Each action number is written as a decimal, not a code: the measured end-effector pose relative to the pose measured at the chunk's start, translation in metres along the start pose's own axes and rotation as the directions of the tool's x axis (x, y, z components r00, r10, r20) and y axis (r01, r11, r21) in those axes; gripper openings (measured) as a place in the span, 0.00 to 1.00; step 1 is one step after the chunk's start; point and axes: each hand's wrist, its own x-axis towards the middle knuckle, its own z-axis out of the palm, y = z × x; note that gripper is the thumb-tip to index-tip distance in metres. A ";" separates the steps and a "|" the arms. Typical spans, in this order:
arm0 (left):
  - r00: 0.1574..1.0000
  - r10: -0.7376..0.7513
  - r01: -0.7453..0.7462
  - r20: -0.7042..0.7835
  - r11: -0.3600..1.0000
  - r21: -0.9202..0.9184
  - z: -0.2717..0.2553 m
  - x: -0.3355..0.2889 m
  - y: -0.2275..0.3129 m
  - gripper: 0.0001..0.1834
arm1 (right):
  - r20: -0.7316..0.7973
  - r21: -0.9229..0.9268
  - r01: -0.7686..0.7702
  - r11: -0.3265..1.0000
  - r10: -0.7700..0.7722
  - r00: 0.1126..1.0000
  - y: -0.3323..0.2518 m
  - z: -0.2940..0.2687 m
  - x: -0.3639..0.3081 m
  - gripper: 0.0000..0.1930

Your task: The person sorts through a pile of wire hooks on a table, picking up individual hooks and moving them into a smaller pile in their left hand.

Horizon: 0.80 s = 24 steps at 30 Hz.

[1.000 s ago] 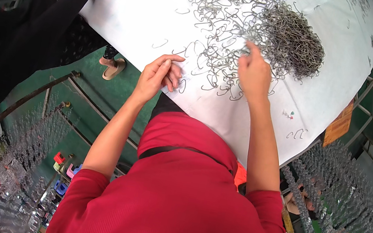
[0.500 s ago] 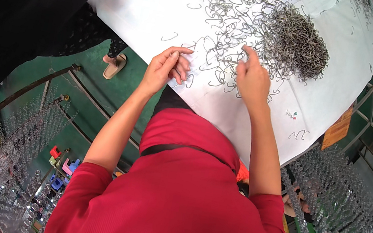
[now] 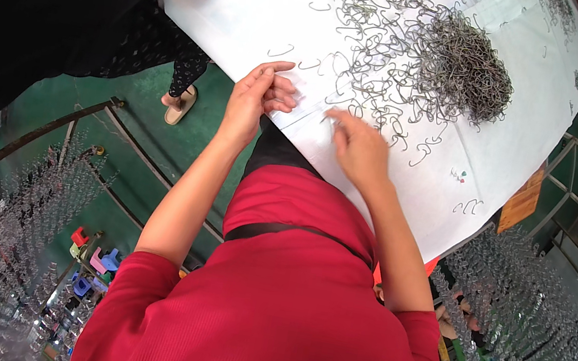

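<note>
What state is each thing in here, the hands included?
Left hand: half-curled, thumb beside forefinger; any grip unclear
Right hand: partly curled, forefinger toward the left; any grip unclear
Hook pile: heaped, tangled
Loose hooks: scattered beside the pile
White cover: spread, lightly creased
Three hooks: lying apart from the rest
Sandal: worn

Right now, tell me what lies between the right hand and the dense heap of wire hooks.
In the head view, loose wire hooks lie scattered on the white tabletop between the right hand and the dense heap.
</note>
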 end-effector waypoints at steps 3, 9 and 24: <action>0.998 -0.056 0.054 -0.042 0.997 -0.046 -0.006 -0.012 0.011 0.18 | -0.172 -0.028 -0.071 0.997 0.065 0.983 0.003 -0.019 0.012 0.10; 0.995 -0.098 0.097 0.005 0.982 -0.161 -0.017 -0.025 0.020 0.19 | -0.319 -0.321 0.222 0.921 -0.326 0.890 -0.016 0.010 0.040 0.17; 0.932 -0.251 0.325 0.260 0.898 -0.296 -0.031 -0.002 0.058 0.32 | -0.434 0.181 0.193 0.964 -0.098 0.896 -0.088 0.013 0.054 0.03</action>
